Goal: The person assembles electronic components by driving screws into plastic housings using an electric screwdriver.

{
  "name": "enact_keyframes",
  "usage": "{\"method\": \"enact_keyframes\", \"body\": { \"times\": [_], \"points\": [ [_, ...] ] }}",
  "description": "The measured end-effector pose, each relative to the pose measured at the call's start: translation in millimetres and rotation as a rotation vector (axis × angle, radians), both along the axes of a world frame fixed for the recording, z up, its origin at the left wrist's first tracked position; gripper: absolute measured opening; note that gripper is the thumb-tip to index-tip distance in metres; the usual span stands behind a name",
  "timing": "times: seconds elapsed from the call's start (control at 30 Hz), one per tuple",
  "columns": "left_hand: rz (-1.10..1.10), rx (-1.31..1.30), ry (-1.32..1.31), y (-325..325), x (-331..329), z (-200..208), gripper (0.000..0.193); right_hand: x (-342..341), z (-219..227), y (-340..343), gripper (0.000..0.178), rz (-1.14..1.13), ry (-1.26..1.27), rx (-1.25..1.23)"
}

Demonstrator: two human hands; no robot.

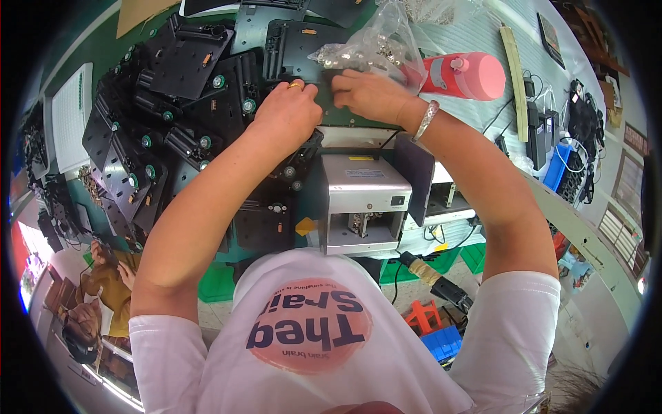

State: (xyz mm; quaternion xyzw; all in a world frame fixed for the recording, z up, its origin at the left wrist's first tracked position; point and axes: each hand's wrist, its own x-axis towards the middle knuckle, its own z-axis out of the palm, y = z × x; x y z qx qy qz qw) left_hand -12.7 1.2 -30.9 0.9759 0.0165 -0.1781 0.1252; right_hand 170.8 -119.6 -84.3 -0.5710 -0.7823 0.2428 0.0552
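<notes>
My left grip [289, 110] curls near a flat black rectangular plate [296, 52], my right grip [369, 95] beside it; hidden fingertips mean I can't tell whether either pinches. The plate, just beyond them, looks light, stiff and slick, best held by its edges. Around it, the green desk [310, 196] carries heaped black roller assemblies [183, 65]; a co-worker [110, 297] sits lower left.

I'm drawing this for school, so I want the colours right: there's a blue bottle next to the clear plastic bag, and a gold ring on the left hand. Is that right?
Not quite: the bottle is pink, not blue, as the head view shows. It is next to the clear plastic bag, and the gold ring is on the left hand.
</notes>
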Motion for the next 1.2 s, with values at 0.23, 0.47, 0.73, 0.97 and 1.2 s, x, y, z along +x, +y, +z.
{"method": "enact_keyframes", "body": {
  "times": [0.23, 0.47, 0.73, 0.97, 1.2],
  "points": [
    [0.0, 0.009, -0.047, 0.1, -2.5, -5.1, 0.021, -21.3, 4.3, 4.4, 0.019, -0.01, 0.185, 0.015],
    [0.0, 0.028, -0.071, 0.2, -2.1, -9.5, 0.015, -26.8, -9.8, 10.3, 0.012, 0.085, 0.118, 0.008],
    [-0.014, 0.022, 0.004, 3.2, 1.3, -1.5, 0.014, -29.4, -14.6, 9.4, 0.014, 0.166, -0.047, 0.018],
    [-0.017, 0.028, 0.013, 2.6, -0.1, -4.8, 0.014, -31.4, -1.4, 9.7, 0.022, 0.226, -0.189, -0.051],
    [0.014, 0.032, -0.063, 1.9, -4.1, -8.1, 0.017, -17.6, 15.3, 7.6, 0.019, 0.054, -0.117, -0.042]
  ]
}}
